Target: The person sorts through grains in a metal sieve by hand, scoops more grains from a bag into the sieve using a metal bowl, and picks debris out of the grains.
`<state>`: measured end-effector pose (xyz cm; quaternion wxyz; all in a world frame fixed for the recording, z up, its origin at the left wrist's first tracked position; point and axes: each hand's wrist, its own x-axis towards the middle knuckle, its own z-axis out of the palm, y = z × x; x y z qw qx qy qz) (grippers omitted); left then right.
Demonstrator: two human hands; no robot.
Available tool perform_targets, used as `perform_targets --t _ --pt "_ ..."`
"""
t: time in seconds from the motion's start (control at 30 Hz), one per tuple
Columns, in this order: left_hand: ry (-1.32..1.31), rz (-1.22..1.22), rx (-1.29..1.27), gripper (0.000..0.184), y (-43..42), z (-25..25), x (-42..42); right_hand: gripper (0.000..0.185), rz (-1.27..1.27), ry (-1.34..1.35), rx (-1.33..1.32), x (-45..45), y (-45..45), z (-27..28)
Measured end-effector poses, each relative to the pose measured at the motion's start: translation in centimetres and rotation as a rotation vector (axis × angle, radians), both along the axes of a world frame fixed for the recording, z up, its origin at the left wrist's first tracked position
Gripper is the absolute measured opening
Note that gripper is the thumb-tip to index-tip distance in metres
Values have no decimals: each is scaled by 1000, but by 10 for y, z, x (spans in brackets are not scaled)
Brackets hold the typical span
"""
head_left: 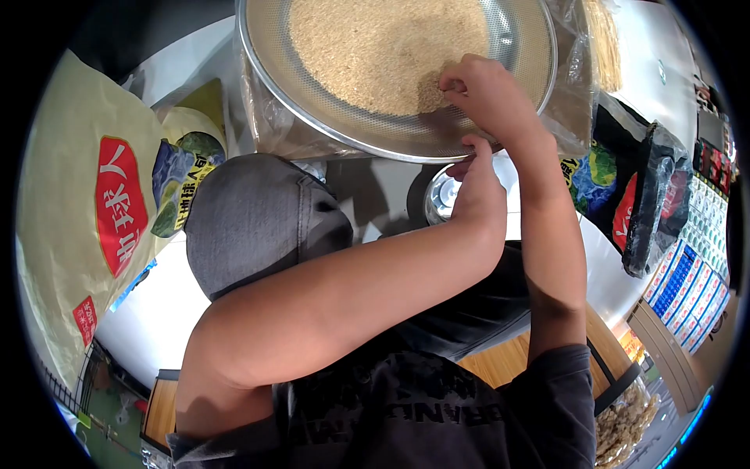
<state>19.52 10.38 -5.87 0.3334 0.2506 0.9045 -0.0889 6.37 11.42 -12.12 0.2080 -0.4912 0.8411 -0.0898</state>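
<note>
A round perforated metal sieve [332,129] spans the top of the view, with a broad heap of pale tan grain [383,47] in it. My right hand [488,94] is over the grain's near right edge, its thumb and fingers pinched together. Whatever is between those fingertips is too small to make out. My left arm crosses in front of my body, and my left hand [479,180] grips the sieve's near rim, thumb at the edge and fingers partly hidden beneath. Below that rim sits a shiny round metal object [442,194], partly covered by my left hand.
Clear plastic wrapping [269,117] lies under and around the sieve. At the left stands a large cream bag with a red label [66,180]; a black bag [660,187] is at the right. Wooden stool parts [500,356] and a bag of brown dried pieces [625,422] are below right.
</note>
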Motion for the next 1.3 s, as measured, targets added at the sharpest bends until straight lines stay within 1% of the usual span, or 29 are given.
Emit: perform_targets --t 0.13,0.33,0.5,0.57,0.63,0.67,0.87,1.0,1.07,1.1,1.17,1.23,1.3 --pt "14 24 6 26 0 1 1 11 20 21 3 1 0 0" --pt "9 33 10 26 -1 3 0 8 40 54 21 1 1 -2" --pt "16 44 -3 27 1 6 2 8 30 68 34 4 -1 11" --pt "31 59 -12 27 3 3 3 9 -35 42 7 5 -4 20" --pt "42 90 -8 27 5 4 4 10 -44 46 -25 5 -5 26" --pt "-4 54 11 28 -1 10 2 10 -65 36 -47 6 -4 27" --pt "-14 80 31 29 0 10 1 10 -91 33 -134 6 1 37" --pt "-39 71 36 30 1 8 -1 9 -160 35 -138 2 6 59" --pt "-53 73 63 30 -1 10 -3 10 -268 48 -245 -2 11 76" --pt "-74 77 87 30 -2 10 -4 10 -269 59 -243 -7 15 83" --pt "-68 77 71 30 -2 13 -4 13 -329 79 -463 -19 24 97" --pt "-51 98 45 30 -2 12 -4 11 -481 80 -570 -28 33 104" --pt "-76 66 63 29 -2 12 -4 10 -602 95 -665 -42 43 101"
